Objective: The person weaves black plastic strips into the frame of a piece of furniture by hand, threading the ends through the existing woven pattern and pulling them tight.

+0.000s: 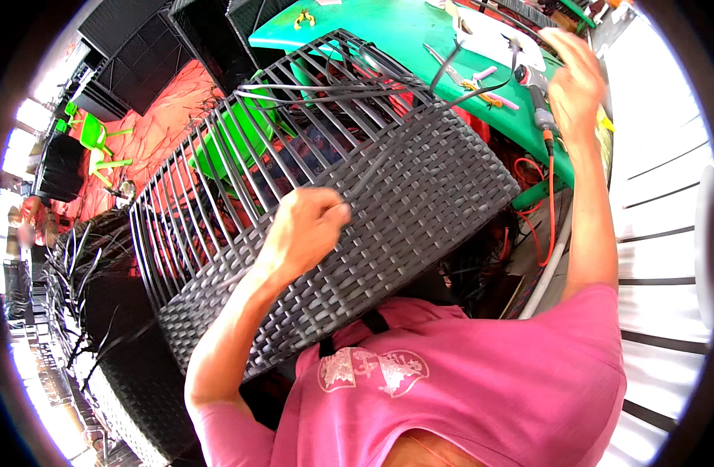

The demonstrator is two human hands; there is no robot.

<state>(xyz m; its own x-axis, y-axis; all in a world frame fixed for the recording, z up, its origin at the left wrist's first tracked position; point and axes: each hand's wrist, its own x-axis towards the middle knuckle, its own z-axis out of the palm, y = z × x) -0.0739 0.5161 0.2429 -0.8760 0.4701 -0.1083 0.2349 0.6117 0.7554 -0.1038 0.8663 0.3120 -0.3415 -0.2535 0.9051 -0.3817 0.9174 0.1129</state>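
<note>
A dark grey half-woven wicker panel (pixel 419 194) lies tilted in front of me, its near part woven and its far part bare slats. My left hand (pixel 304 229) is closed at the border between weave and slats. A flat plastic wicker strand (pixel 376 165) runs from its fingertips along that border; its exact hold is partly hidden. Raised above the green table's right side, my right hand (pixel 576 89) is pinched around what appears to be a thin dark strand (pixel 503 17). More loose strands (pixel 310 95) loop across the slats.
On the green table (pixel 357 23) lie yellow-handled pliers (pixel 303 19), scissors (pixel 443 64) and a grey power tool (pixel 538 97) with an orange cord (pixel 552 210). Green chairs (pixel 96 134) and black wicker pieces (pixel 143 62) stand left and behind. Ribbed white sheeting (pixel 661 218) borders the right.
</note>
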